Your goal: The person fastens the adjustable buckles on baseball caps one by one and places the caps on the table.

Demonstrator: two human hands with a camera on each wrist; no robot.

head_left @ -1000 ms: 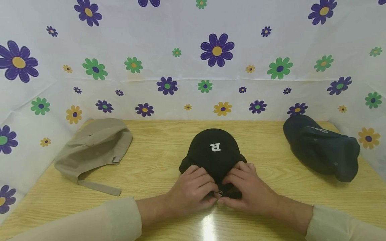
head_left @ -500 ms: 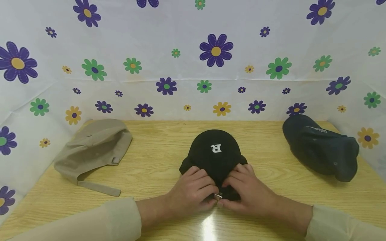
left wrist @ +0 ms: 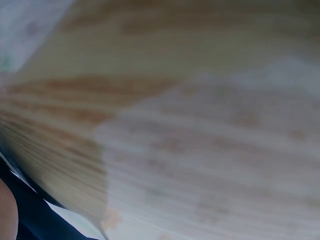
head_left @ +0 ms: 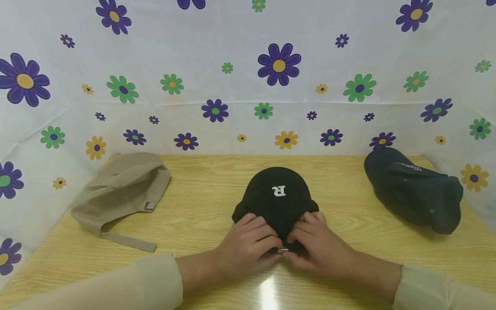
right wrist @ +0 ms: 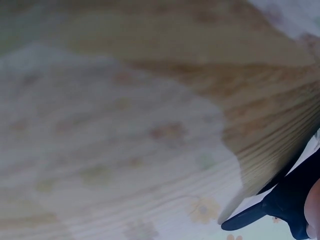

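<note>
A black baseball cap [head_left: 277, 185] with a white letter R sits mid-table, its strap side toward me. At its near edge, a small metal buckle [head_left: 283, 250] shows between the fingertips of both hands. My left hand [head_left: 248, 243] pinches the strap at the buckle, fingers curled against the cap's left side. From the right, my right hand [head_left: 323, 241] pinches the strap's other side, thumb close to the buckle. Most of the strap is hidden by the fingers. The right wrist view catches a dark strap end [right wrist: 245, 216] at lower right; the left wrist view has a dark cap part [left wrist: 35, 205] at lower left.
A beige cap [head_left: 124, 193] lies on its side at the left, its loose strap [head_left: 128, 242] stretched over the wooden table [head_left: 197, 181]. At the right is a dark navy cap [head_left: 410, 189]. A white flowered cloth [head_left: 240, 86] stands behind and along both sides.
The buckle has tilted and shifted slightly between the fingertips, and less of the strap shows beside the right hand. The cap has edged a little toward me. Both side caps stay put.
</note>
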